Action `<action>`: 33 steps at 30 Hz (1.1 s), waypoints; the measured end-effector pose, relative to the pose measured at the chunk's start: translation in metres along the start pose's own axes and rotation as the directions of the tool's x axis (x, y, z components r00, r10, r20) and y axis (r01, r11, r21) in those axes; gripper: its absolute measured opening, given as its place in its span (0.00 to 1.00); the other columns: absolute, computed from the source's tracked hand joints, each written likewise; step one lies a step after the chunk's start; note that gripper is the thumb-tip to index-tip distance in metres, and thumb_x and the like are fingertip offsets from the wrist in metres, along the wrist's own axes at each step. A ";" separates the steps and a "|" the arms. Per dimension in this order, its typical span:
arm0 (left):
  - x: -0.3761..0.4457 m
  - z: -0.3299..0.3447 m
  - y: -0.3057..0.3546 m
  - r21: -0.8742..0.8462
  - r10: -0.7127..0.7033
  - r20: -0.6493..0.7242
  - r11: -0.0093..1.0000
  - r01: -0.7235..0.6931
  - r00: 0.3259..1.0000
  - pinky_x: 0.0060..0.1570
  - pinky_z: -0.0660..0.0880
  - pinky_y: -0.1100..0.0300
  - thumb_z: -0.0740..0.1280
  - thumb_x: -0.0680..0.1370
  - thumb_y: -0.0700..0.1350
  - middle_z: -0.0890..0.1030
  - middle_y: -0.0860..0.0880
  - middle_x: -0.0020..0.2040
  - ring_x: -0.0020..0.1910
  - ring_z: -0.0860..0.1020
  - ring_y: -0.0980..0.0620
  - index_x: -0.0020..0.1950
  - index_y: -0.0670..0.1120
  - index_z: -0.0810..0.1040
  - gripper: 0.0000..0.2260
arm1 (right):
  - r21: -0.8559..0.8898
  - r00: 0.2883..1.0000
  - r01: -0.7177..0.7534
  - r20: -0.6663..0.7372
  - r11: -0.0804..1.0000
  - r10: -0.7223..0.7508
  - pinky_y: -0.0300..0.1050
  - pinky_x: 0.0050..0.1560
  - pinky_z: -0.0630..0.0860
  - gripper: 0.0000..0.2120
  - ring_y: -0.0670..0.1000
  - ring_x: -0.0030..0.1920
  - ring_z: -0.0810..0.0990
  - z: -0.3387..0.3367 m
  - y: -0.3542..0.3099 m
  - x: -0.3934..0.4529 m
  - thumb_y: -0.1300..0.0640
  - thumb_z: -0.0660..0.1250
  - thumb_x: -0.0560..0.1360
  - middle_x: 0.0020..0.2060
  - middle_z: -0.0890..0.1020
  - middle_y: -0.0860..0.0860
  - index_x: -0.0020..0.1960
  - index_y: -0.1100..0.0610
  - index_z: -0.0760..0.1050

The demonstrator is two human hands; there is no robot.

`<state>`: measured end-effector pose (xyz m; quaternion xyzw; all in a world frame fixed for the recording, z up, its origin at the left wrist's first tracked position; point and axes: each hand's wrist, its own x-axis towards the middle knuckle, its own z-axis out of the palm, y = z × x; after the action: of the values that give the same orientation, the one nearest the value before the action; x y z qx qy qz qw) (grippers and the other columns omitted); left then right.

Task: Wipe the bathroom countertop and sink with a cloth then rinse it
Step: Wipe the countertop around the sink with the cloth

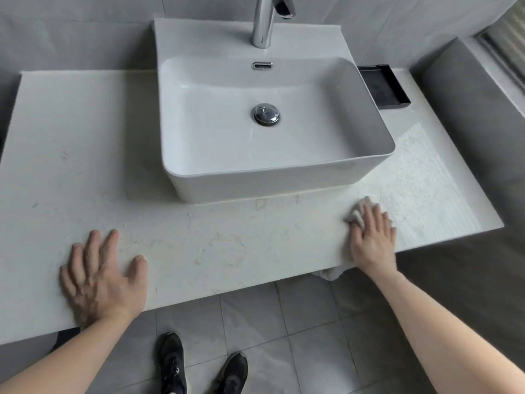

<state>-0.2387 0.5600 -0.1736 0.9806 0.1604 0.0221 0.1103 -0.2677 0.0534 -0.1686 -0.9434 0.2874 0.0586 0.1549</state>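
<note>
A pale marble countertop (199,240) carries a white rectangular vessel sink (284,177) with a chrome drain plug (266,114) and a chrome faucet (265,21) behind it. My right hand (372,237) lies flat with straight fingers on a light cloth (358,212) at the front right of the counter, pressing it down. Part of the cloth hangs over the counter's front edge below my wrist. My left hand (99,274) rests flat and spread on the counter at the front left, holding nothing.
A black tray (393,86) sits on the counter to the right of the sink, against the wall. A grey ledge (468,89) rises at the right end. Below the counter's front edge are grey floor tiles and my black shoes (173,365).
</note>
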 end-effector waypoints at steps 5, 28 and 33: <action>0.000 -0.001 0.001 -0.005 -0.003 0.005 1.000 0.003 1.000 0.79 0.49 0.41 0.57 0.73 0.62 0.59 0.51 0.82 0.81 0.53 0.45 0.78 0.56 0.64 0.32 | 0.019 0.987 -0.152 -0.045 0.988 0.153 0.64 0.81 0.41 0.30 0.57 0.84 0.44 0.011 -0.016 -0.014 0.44 0.48 0.85 0.85 0.48 0.52 0.85 0.47 0.46; 0.000 -0.001 0.001 0.020 0.000 0.017 1.000 0.000 1.000 0.79 0.48 0.42 0.56 0.74 0.62 0.58 0.52 0.83 0.82 0.53 0.45 0.79 0.57 0.63 0.32 | 0.132 0.857 0.516 -0.062 0.847 -0.512 0.56 0.82 0.57 0.28 0.49 0.82 0.59 0.060 -0.100 -0.105 0.59 0.64 0.84 0.80 0.65 0.45 0.82 0.47 0.63; 0.000 -0.001 0.001 0.016 -0.011 0.013 1.000 0.011 1.000 0.79 0.50 0.41 0.56 0.74 0.62 0.59 0.52 0.82 0.81 0.54 0.45 0.78 0.56 0.64 0.32 | 0.221 0.939 0.321 -0.200 0.921 -0.279 0.55 0.79 0.64 0.21 0.54 0.79 0.68 0.037 -0.083 -0.038 0.58 0.56 0.87 0.75 0.75 0.49 0.79 0.49 0.67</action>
<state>-0.2381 0.5594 -0.1727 0.9807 0.1651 0.0139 0.1035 -0.2537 0.1503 -0.1742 -0.9508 0.1559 -0.0807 0.2555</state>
